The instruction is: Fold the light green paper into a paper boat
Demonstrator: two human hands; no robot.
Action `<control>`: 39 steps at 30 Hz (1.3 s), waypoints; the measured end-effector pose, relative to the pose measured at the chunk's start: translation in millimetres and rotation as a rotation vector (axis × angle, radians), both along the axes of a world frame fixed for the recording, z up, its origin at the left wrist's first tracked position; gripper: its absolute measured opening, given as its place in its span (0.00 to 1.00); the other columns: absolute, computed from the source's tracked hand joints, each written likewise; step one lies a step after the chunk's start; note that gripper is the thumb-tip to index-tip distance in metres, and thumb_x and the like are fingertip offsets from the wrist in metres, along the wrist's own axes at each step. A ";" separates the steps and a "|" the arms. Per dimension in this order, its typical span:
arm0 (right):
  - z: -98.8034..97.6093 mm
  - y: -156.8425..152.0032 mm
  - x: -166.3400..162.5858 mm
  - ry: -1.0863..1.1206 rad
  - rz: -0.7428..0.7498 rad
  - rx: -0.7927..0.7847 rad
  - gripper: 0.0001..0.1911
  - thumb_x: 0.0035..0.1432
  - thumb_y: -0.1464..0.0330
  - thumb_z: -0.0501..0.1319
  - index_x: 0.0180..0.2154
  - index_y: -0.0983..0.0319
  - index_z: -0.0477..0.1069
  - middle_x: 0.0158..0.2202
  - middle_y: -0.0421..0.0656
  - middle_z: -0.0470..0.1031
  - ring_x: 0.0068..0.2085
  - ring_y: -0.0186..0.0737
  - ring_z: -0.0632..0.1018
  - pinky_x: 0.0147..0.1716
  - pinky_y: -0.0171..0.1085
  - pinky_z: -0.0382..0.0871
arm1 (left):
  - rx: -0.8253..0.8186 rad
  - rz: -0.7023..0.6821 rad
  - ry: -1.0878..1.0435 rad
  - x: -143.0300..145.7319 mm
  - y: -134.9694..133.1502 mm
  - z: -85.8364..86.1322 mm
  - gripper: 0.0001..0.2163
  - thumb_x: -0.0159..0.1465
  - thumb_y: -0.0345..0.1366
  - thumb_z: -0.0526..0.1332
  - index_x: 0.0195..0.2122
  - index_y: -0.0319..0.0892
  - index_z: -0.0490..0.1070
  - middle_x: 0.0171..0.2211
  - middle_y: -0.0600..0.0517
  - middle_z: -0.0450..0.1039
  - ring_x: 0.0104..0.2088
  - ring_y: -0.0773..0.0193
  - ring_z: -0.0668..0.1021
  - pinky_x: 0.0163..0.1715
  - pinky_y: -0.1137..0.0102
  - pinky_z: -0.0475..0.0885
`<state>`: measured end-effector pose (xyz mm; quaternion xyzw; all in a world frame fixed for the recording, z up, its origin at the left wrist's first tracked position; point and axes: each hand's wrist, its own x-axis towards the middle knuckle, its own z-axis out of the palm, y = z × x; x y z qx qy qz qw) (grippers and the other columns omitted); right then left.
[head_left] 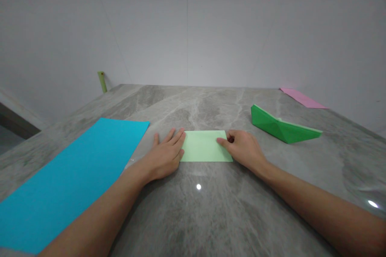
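A pale green sheet of paper (203,147), rectangular, lies flat on the grey marbled table in front of me. Its left edge is under the fingertips of my left hand (166,153), which rests flat with fingers spread. At the right edge my right hand (243,147) is closed, the thumb on top of the paper and the curled fingers at its upper right corner. The undersides of those fingers are hidden.
A large blue sheet (81,172) lies to the left, partly beneath my left forearm. On the right stands a folded green paper boat (283,126). Farther back, a pink sheet (303,98) lies at the table's edge, near the white wall (150,36).
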<state>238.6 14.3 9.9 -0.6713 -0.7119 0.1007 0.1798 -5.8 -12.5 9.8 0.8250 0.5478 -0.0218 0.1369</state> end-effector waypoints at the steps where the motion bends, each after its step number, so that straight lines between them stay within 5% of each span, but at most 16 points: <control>1: -0.1 0.0 0.3 -0.002 0.004 0.001 0.14 0.54 0.60 0.60 0.22 0.61 0.70 0.22 0.42 0.73 0.24 0.37 0.71 0.24 0.35 0.54 | -0.001 -0.002 -0.002 -0.2 0.0 0.0 0.26 0.68 0.41 0.38 0.67 0.43 0.38 0.68 0.50 0.32 0.67 0.53 0.39 0.59 0.41 0.36; 32: 2.7 0.7 0.1 -0.024 0.009 -0.016 0.14 0.55 0.60 0.59 0.22 0.61 0.70 0.21 0.41 0.70 0.24 0.37 0.69 0.24 0.35 0.52 | -0.003 -0.019 0.057 -0.5 -0.8 2.5 0.27 0.69 0.44 0.38 0.67 0.41 0.37 0.68 0.49 0.32 0.67 0.51 0.38 0.59 0.40 0.39; 39: 0.9 0.2 -0.6 -0.024 0.003 -0.015 0.15 0.55 0.60 0.59 0.21 0.61 0.67 0.22 0.42 0.71 0.25 0.37 0.69 0.25 0.35 0.52 | 0.033 -0.009 0.101 3.9 -1.5 2.3 0.25 0.69 0.42 0.38 0.67 0.47 0.39 0.68 0.54 0.32 0.67 0.48 0.41 0.56 0.34 0.40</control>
